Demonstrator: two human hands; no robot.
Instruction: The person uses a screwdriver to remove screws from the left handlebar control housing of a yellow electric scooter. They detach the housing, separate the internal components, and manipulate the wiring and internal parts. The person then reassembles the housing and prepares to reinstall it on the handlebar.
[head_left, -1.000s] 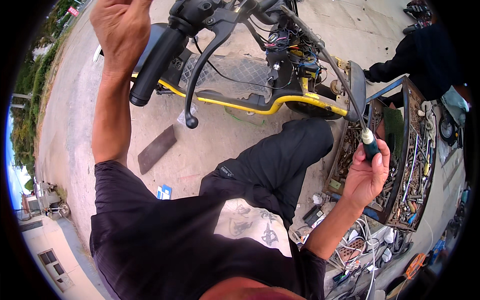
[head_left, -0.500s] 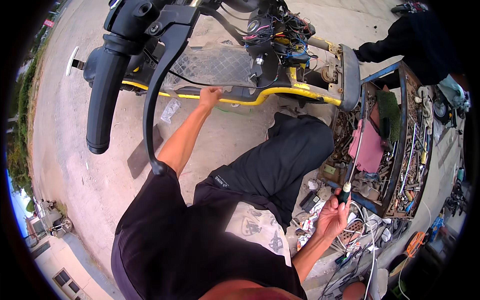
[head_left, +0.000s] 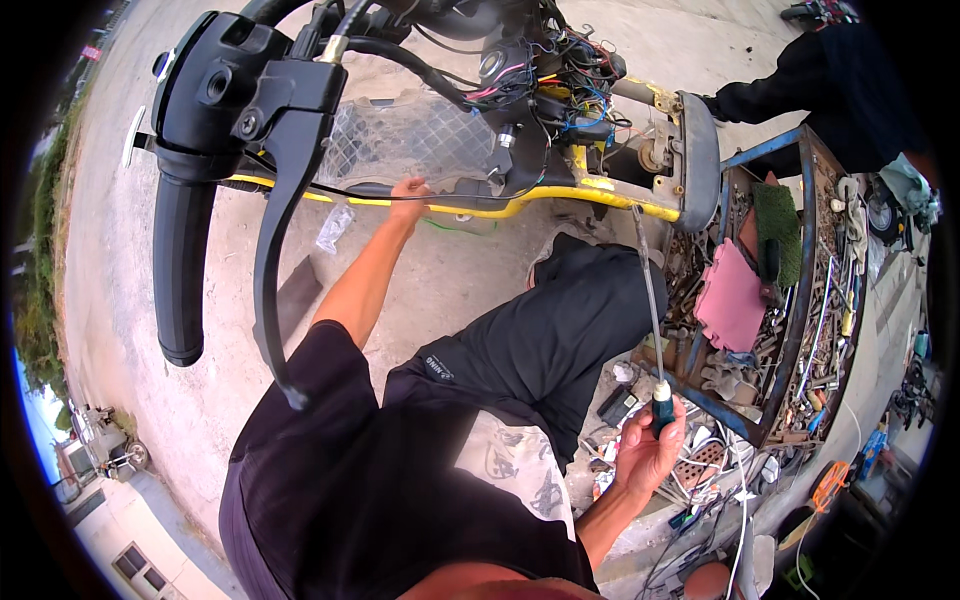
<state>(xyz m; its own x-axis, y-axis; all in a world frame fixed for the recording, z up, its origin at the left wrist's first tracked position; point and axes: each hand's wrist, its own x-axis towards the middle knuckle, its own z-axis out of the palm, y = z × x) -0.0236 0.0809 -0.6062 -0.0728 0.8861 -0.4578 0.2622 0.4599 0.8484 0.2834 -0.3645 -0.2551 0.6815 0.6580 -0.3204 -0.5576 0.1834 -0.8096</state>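
Note:
In my right hand (head_left: 648, 455) is a screwdriver (head_left: 655, 330) with a dark green handle and a long thin shaft. My fingers close round the handle, and the shaft points away from me. Its tip overlaps the yellow frame tube in this view; whether they touch I cannot tell. Beyond my knee stands a partly stripped scooter (head_left: 560, 198) with a yellow frame. My left hand (head_left: 408, 200) grips the near edge of its footboard (head_left: 400, 140), fingers curled over. A thin black cable crosses at that hand. Exposed wiring (head_left: 570, 95) bunches at the steering column.
A black handlebar grip (head_left: 183, 270) and brake lever (head_left: 275, 250) loom close at left. On the right, a rusty metal tool cart (head_left: 800, 290) holds many tools and a pink foam mat (head_left: 738, 295). Cables and scrap litter the ground below it. Another person (head_left: 850, 95) stands far right.
The screwdriver has shifted left, and its tip now appears by the yellow frame instead of over the cart. The handlebar has moved left and down in view. My left hand stays at the footboard edge.

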